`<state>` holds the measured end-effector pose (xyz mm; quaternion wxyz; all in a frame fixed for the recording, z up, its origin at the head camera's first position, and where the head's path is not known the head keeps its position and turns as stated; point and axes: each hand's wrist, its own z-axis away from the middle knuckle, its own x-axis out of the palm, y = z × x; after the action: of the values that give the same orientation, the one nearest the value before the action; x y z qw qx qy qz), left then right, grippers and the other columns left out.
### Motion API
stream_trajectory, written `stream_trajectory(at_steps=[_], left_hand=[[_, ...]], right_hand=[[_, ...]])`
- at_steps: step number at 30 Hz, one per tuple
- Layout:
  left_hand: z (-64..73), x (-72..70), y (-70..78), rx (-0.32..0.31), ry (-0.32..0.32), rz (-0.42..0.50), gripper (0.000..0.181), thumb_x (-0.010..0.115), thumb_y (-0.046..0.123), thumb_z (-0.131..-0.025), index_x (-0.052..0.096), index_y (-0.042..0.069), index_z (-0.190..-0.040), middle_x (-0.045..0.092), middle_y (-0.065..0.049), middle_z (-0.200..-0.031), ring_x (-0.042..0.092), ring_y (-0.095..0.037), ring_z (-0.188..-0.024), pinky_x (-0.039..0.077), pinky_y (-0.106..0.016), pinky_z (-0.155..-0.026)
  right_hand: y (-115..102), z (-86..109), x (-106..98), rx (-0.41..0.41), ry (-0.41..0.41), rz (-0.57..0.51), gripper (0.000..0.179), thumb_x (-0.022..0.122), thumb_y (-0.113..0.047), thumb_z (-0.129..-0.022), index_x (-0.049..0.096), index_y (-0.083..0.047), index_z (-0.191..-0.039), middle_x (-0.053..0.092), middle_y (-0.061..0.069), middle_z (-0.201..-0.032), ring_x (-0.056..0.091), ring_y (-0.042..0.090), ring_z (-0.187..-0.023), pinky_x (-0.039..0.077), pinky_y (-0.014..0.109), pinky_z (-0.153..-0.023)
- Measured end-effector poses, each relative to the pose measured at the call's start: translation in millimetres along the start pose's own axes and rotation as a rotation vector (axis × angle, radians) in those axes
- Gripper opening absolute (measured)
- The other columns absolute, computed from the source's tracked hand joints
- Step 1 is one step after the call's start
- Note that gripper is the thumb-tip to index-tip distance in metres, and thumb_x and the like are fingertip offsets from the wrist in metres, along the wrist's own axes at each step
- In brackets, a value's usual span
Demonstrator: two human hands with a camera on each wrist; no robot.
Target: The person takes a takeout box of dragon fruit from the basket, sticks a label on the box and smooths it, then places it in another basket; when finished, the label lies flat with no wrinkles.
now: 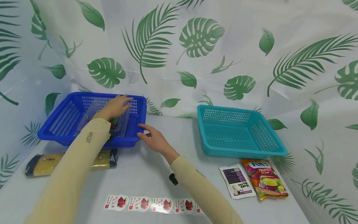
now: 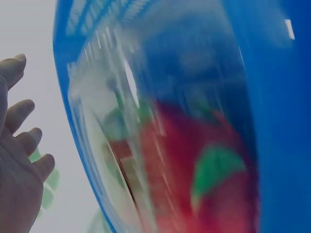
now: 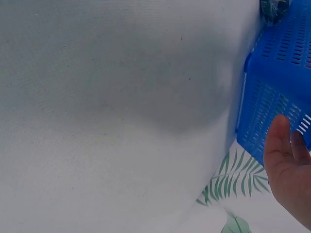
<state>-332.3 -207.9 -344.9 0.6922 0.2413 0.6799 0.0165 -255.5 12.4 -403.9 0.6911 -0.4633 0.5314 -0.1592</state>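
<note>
A blue plastic basket (image 1: 143, 109) stands at the back left of the table. Inside it lies a clear plastic box (image 1: 122, 126), partly hidden by my left arm; red and green contents (image 2: 182, 165) show blurred through its wall. My left hand (image 1: 116, 107) is above the box near the basket's back side, fingers extended and holding nothing. At the basket's front right corner, my right hand (image 1: 155, 140) has its fingertips at the outer wall and rim, thumb apart from the fingers. Whether it presses on the wall is unclear.
A yellow package with dark ends (image 1: 47, 165) lies before the blue basket. To the right are a teal basket (image 1: 240, 152), a white and purple pouch (image 1: 237, 182) and a FOX'S candy bag (image 1: 264, 180). A strip of fruit stickers (image 1: 139, 203) lies at the front.
</note>
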Motion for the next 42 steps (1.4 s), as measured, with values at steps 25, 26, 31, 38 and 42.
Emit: stream_trajectory(at_steps=[25,26,31,38,42], left_hand=[[70.4,-16.4,-95.7,-0.327,-0.061,0.357,0.044,0.040,0.017,-0.104,0.042,0.000,-0.145,0.034,-0.037,-0.142,0.046,-0.048,-0.107,0.042,-0.058,-0.090],[70.4,-15.4,-95.3,-0.320,-0.063,0.378,0.044,0.040,0.017,-0.105,0.042,0.001,-0.145,0.034,-0.036,-0.142,0.047,-0.045,-0.105,0.043,-0.056,-0.089],[72.4,-9.9,-95.6,-0.274,-0.066,0.469,0.046,0.041,0.022,-0.106,0.041,0.002,-0.147,0.034,-0.034,-0.144,0.045,-0.045,-0.111,0.041,-0.058,-0.095],[79.8,-5.6,-99.6,-0.253,-0.111,0.600,0.055,0.044,0.033,-0.105,0.033,0.004,-0.151,0.019,-0.031,-0.154,0.024,-0.052,-0.137,0.028,-0.064,-0.106],[83.2,-3.3,-104.6,-0.261,-0.152,0.671,0.063,0.045,0.039,-0.104,0.026,0.005,-0.153,0.014,-0.031,-0.156,0.018,-0.052,-0.139,0.024,-0.067,-0.106]], right_hand=[[2,-1.2,4,0.045,0.008,-0.008,0.052,0.053,-0.045,-0.099,0.044,-0.028,-0.148,0.047,-0.003,-0.147,0.059,0.015,-0.113,0.052,0.035,-0.088],[2,-0.9,3,0.046,0.009,-0.007,0.052,0.054,-0.045,-0.099,0.044,-0.028,-0.148,0.047,-0.003,-0.147,0.059,0.015,-0.113,0.052,0.035,-0.088],[2,-0.6,2,0.045,0.008,0.005,0.052,0.053,-0.045,-0.099,0.044,-0.029,-0.148,0.046,-0.003,-0.148,0.059,0.015,-0.113,0.053,0.034,-0.087],[2,-0.2,1,0.041,0.006,0.011,0.053,0.053,-0.045,-0.099,0.044,-0.028,-0.148,0.047,-0.002,-0.147,0.060,0.015,-0.112,0.053,0.034,-0.087],[2,-0.1,2,0.037,-0.002,0.009,0.053,0.053,-0.046,-0.099,0.044,-0.028,-0.148,0.046,-0.002,-0.148,0.059,0.015,-0.113,0.052,0.034,-0.088]])
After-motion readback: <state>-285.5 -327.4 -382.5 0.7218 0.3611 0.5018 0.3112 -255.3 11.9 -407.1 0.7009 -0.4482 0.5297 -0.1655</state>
